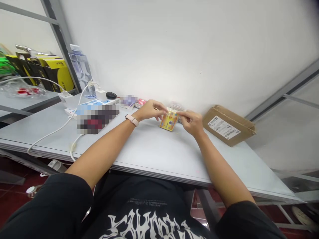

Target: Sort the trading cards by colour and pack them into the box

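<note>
A yellow card-like packet with a colourful print stands tilted above the grey table, near its middle. My left hand is at its upper left, with fingers pinched at the packet's top edge. On the other side, my right hand grips the upper right corner between thumb and index finger. Behind the packet and partly hidden by my hands, a clear-wrapped stack lies near the wall. The packet's back is out of sight.
A cardboard box leans at the right by the wall. On the left are a power strip, a phone-like blurred object, white cables, a water bottle and a black case. Small packs lie behind my left hand.
</note>
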A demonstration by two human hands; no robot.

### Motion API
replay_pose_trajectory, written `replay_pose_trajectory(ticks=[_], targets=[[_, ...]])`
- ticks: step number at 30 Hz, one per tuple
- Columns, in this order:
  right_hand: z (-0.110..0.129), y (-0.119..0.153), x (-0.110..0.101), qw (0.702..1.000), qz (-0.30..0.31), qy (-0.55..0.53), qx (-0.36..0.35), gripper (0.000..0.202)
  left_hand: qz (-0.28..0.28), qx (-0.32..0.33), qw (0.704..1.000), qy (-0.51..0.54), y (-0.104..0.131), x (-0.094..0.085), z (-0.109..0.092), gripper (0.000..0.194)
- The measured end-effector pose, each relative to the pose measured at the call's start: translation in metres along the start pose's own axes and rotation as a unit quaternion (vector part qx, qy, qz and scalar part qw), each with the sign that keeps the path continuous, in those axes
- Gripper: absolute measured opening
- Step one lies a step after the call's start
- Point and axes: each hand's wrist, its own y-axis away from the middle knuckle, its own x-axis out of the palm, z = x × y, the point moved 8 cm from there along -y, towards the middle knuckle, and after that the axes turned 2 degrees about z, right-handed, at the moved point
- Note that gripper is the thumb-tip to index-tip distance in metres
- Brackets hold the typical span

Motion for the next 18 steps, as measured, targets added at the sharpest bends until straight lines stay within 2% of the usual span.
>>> replay_pose_trajectory(ticks=[5, 10, 13, 18], targets=[[-0.007, 0.001, 0.004, 0.993, 0.031, -0.096, 0.063, 0.024, -0.017, -0.003, 1.000, 0.024, 0.000, -0.002, 0.003, 0.034], [-0.021, 0.002, 0.013, 0.958, 0.025, -0.231, 0.167, 0.040, -0.021, -0.032, 0.997, 0.061, 0.000, -0.001, 0.007, 0.048], [-0.028, 0.002, 0.018, 0.948, 0.011, -0.242, 0.206, 0.049, -0.042, -0.037, 0.995, 0.081, -0.001, -0.001, 0.010, 0.048], [-0.036, 0.004, 0.027, 0.932, 0.019, -0.279, 0.229, 0.047, -0.073, -0.045, 0.992, 0.095, -0.004, -0.001, 0.021, 0.041]])
